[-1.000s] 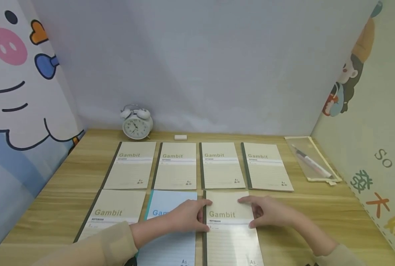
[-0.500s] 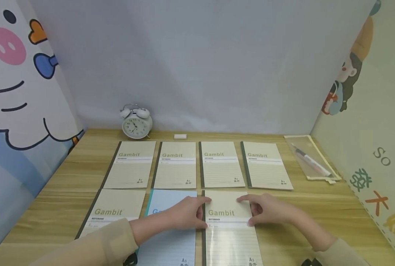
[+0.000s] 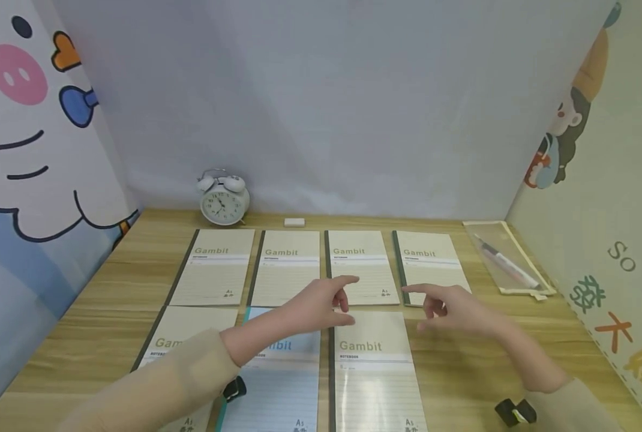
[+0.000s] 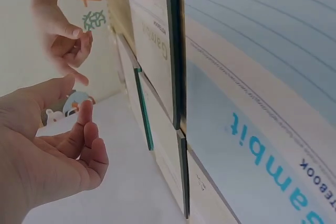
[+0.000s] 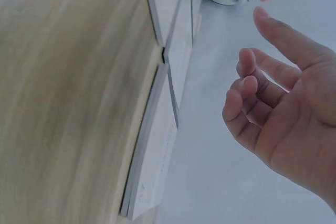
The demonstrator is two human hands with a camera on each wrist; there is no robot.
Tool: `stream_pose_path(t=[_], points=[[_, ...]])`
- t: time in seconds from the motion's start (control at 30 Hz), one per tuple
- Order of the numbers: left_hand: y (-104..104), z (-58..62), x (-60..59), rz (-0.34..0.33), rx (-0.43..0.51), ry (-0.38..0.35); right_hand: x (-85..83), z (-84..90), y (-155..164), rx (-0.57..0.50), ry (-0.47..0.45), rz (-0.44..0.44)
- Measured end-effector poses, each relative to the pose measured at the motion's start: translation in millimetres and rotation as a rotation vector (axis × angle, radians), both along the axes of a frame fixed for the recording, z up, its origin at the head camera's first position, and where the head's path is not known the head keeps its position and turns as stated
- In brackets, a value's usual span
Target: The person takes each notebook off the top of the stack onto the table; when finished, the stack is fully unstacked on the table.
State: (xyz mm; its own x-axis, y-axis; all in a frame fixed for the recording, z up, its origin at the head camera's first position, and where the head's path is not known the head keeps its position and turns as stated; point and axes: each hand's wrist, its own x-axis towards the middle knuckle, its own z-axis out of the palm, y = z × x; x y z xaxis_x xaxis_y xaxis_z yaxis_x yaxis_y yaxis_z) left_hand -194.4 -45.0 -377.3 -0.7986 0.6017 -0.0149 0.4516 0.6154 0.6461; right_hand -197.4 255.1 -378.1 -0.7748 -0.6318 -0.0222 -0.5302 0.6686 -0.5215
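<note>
My left hand (image 3: 321, 305) hovers over the top edge of the front right beige notebook (image 3: 377, 384), its fingers loosely curled and holding nothing. To the right, my right hand (image 3: 453, 306) hangs in the air with the index finger extended, overlapping the lower edge of the back right notebook (image 3: 431, 252). Both wrist views show relaxed fingers and bare palms raised above the covers. Beneath my left forearm lie a blue notebook (image 3: 278, 390) and another beige notebook (image 3: 197, 324), each partly hidden. The rest of the back row includes a beige notebook (image 3: 360, 264) near my left fingertips.
At the back left stands a white alarm clock (image 3: 225, 204), with a white eraser (image 3: 294, 222) beside it. A mesh pouch (image 3: 488, 235) holding a pen (image 3: 507, 267) lies at the right. Wood-grain tabletop (image 3: 515, 342) shows right of the notebooks.
Both hands have let go of the front right notebook's sides and risen away from it, up and toward the back row. The notebook itself stays in place.
</note>
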Motion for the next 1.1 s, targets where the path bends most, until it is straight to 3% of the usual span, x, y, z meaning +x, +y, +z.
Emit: stream_pose_path(t=[0.1,0.37,0.7,0.93,1.1], points=[[7.3,5.6,-5.3,0.0,0.012,0.03,-5.6,3.7,5.6,-0.036,0.054,-0.017],[25.7,6.9,-24.2,0.058,0.089,0.058,-24.0,12.0,27.1,-0.094,0.047,-0.13],[53.5,1.8,-47.4,0.105,0.208,-0.024,-45.9,5.7,56.2,-0.073,0.055,-0.262],[73.1,-9.0,-62.6,0.122,0.207,-0.077,-58.6,-2.2,74.8,-0.046,0.034,-0.339],[85.7,-18.6,-69.0,0.082,0.177,-0.122,-67.6,-10.4,85.9,-0.056,-0.002,-0.378]])
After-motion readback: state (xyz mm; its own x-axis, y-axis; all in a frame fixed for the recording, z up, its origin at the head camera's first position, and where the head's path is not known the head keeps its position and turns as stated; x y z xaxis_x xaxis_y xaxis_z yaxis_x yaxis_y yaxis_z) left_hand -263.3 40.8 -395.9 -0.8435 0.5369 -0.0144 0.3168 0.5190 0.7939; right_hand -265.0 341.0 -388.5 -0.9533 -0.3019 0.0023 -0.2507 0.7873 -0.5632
